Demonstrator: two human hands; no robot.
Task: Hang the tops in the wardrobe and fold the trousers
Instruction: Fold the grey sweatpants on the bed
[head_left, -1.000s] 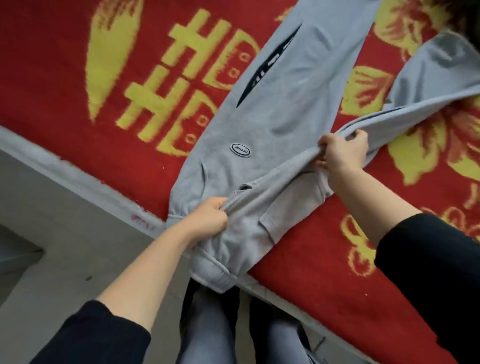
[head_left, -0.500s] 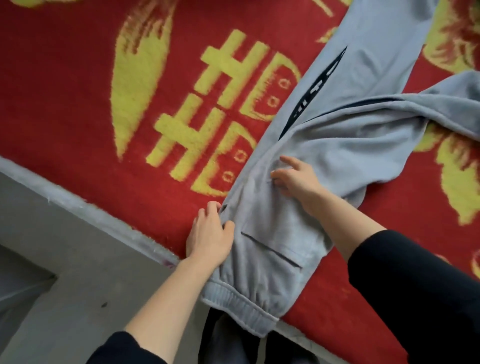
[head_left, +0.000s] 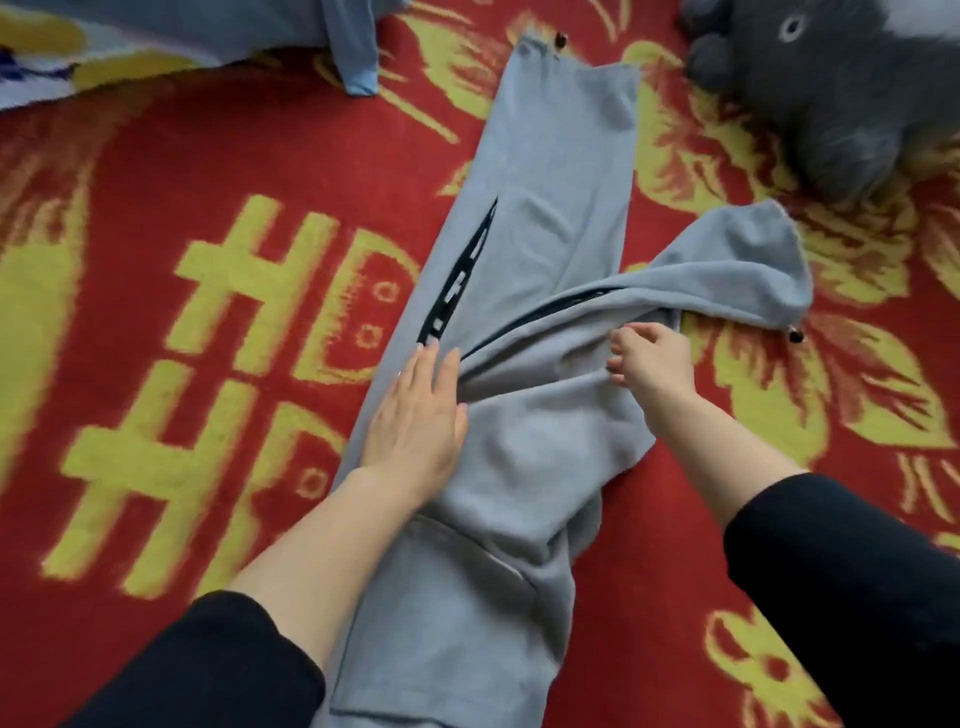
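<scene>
Pinning trousers (head_left: 545, 171) flat, left hand (head_left: 415, 415) spread; right hand (head_left: 652, 358) pinching bunched leg (head_left: 727, 270). Risk: leg beyond pinch drags crooked, crease trapped under left palm.

We look down on a red blanket (head_left: 156, 156) that fills the view, woven with big yellow characters (head_left: 244, 275) at the left and yellow flowers (head_left: 763, 395) at the right. A grey plush toy (head_left: 841, 88) lies at the far right, and a pale blue cloth (head_left: 208, 26) at the far left. The light falls soft and even.
</scene>
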